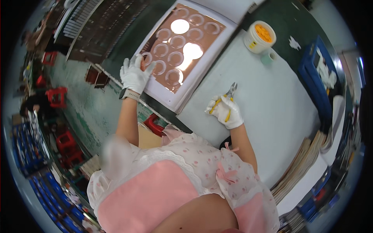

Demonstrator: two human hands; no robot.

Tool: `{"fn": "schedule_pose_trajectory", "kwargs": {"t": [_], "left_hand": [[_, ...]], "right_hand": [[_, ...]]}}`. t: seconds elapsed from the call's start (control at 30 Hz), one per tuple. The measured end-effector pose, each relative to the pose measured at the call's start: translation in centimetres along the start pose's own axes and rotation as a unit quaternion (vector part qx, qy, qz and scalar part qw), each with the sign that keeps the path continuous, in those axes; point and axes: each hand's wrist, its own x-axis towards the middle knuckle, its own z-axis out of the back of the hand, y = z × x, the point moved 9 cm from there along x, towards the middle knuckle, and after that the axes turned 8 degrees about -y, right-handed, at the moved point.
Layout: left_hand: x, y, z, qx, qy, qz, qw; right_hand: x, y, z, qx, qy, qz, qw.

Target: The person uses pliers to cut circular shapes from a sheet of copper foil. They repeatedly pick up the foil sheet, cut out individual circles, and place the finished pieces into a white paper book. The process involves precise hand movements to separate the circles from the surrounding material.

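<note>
White gloves cover both my hands. My left hand (134,74) is at the left edge of a white-framed panel (163,94), thumb and fingers apart beside one of its clear rings. A small orange-brown patch shows between thumb and fingers; I cannot make out what it is. Several clear rings (175,58) sit in rows on the shiny copper-coloured surface (185,35). To the right, my right hand (225,112) is closed round a pair of cutting pliers (232,90) with yellow handles. Their jaws point away from me, above the pale grey table cover (268,112).
A white tub (252,42) of orange pieces stands at the far right, beside a small pale-green roll (268,58). Beyond lies a blue tray (307,64) with white gloves or cloths (326,73). Stacked papers (301,163) line the right edge. Red stools (57,97) stand on the floor at left.
</note>
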Motion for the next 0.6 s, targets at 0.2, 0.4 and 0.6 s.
{"fn": "schedule_pose_trajectory", "kwargs": {"t": [0.2,0.4,0.6], "left_hand": [[0.2,0.8,-0.9,-0.038,-0.052,-0.017,0.998],[1.2,-5.1,6.8,-0.225,-0.171,-0.058,0.958],[1.6,-9.0,4.0,-0.270,-0.128,-0.117,0.947]], "right_hand": [[-8.4,5.0,5.6,0.074,-0.087,0.153,0.982],[-32.4,12.3,13.5,0.016,-0.526,0.512,0.679],[-57.6,6.0,15.5,-0.171,-0.927,0.316,0.111]]}}
